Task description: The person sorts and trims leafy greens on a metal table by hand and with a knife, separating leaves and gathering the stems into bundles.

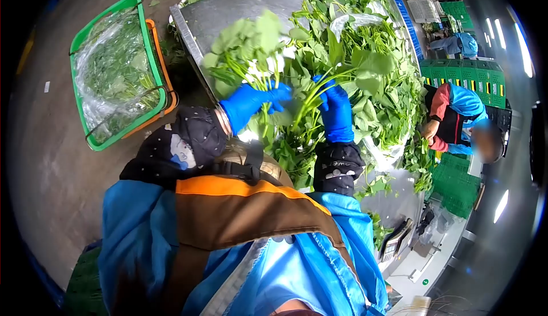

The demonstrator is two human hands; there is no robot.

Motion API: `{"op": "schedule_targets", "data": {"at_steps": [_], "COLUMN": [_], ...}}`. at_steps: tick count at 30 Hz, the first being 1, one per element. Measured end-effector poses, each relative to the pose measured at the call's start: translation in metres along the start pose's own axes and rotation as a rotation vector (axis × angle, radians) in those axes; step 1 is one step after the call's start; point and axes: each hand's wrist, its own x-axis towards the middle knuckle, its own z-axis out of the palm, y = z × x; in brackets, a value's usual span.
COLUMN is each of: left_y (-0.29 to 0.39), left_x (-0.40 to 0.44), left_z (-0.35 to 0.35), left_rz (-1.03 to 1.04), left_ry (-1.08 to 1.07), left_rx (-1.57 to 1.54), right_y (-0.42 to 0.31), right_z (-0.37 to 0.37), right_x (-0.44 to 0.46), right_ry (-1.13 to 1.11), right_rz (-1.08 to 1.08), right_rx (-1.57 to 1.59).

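Observation:
In a blue glove, my left hand (255, 105) is closed around a bunch of leafy green stems (246, 59), whose leaves fan out above the fist. My right hand (335, 109), also gloved in blue, pinches a few leafy stems (314, 96) that lean toward the upper right. Both hands are above the near side of a metal table (240, 9). A large heap of the same greens (385, 87) covers the table's right part, with clear plastic (365, 22) among it. More loose greens lie beneath my hands, partly hidden by them.
Left of the table, a green crate (77, 76) lined with plastic holds greens, beside an orange crate (169, 82). Across the heap a co-worker (465, 110) handles greens. Green crates (465, 82) are stacked behind. A scale-like device (397, 239) sits at lower right.

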Motion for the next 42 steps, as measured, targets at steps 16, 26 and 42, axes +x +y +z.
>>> {"op": "schedule_targets", "data": {"at_steps": [16, 26, 42], "left_y": [-0.016, 0.045, -0.003], "left_x": [0.002, 0.011, 0.003], "left_z": [0.004, -0.067, 0.016], "left_rz": [0.060, 0.211, -0.085], "left_ry": [0.200, 0.508, -0.058], "left_rx": [0.288, 1.508, 0.052], "right_y": [0.043, 0.001, 0.035], "right_z": [0.030, -0.039, 0.038], "right_x": [-0.017, -0.008, -0.014], "right_ry": [0.056, 0.609, 0.118], "right_rz": [-0.072, -0.400, -0.050], "right_rx": [-0.104, -0.363, -0.339]}}
